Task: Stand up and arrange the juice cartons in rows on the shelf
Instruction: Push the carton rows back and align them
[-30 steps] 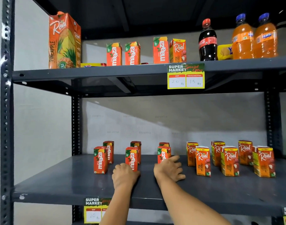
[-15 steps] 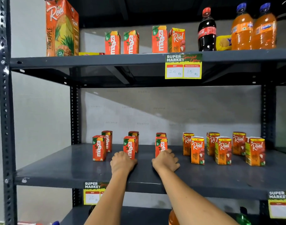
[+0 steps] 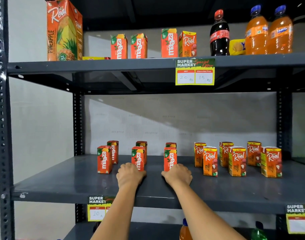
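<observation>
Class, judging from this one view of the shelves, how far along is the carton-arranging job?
Done: on the middle shelf, six Maaza cartons and six Real cartons stand upright, two deep.
In hand: the left hand and right hand rest on the shelf at the front Maaza cartons; grip unclear.
Left: the top-shelf cartons are unevenly spaced and mixed.

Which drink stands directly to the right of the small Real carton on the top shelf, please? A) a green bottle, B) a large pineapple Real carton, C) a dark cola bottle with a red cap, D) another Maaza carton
C: on the top shelf, the small Real carton has the dark cola bottle with a red cap standing next on its right.
</observation>
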`<state>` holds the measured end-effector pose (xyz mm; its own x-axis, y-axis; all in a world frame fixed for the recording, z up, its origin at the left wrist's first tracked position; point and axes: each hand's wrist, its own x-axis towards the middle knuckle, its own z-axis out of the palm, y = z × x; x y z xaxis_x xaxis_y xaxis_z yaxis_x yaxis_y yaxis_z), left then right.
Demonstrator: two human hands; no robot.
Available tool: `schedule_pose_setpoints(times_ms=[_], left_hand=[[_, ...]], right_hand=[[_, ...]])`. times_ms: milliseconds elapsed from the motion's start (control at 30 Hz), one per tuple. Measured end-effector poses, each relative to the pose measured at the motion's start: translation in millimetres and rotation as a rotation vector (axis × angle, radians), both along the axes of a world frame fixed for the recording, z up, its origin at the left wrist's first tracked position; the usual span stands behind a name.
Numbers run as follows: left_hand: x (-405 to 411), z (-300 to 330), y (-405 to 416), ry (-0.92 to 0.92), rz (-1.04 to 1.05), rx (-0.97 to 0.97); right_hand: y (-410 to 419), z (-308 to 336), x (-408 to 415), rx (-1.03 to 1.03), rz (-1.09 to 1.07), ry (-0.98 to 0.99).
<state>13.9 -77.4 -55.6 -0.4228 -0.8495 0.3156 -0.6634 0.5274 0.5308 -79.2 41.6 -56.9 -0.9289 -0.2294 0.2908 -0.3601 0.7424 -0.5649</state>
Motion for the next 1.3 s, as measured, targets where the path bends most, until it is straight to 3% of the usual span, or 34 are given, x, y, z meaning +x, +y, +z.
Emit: schedule_pose_setpoints(times_ms=[567,767,900,1067,1200,1300], left_hand=[[1,-1,4,-0.054,0.028,-0.040],[13,4,20,-0.062,0.089,-0.014],[21,-8,52,-0.090,0.110,-0.125],[-11,-21,128,-0.211,-0.145,-0.424],[-58,-11,182,-0.169,-0.355,-0.217],[-91,-1,208,-0.164,-0.332,-0.110]], right_hand=[[1,-2,1,0.012,-0.020,0.006],[25,14,-3,0.014,0.133,-0.160],[79,16,-20,0.061,0.185,-0.214],[143,12,-51,0.033,0.167,-0.204],[193,14,-81,0.011,0.083,-0.208],[219,11,-102,-0.132,0.015,-0.170]])
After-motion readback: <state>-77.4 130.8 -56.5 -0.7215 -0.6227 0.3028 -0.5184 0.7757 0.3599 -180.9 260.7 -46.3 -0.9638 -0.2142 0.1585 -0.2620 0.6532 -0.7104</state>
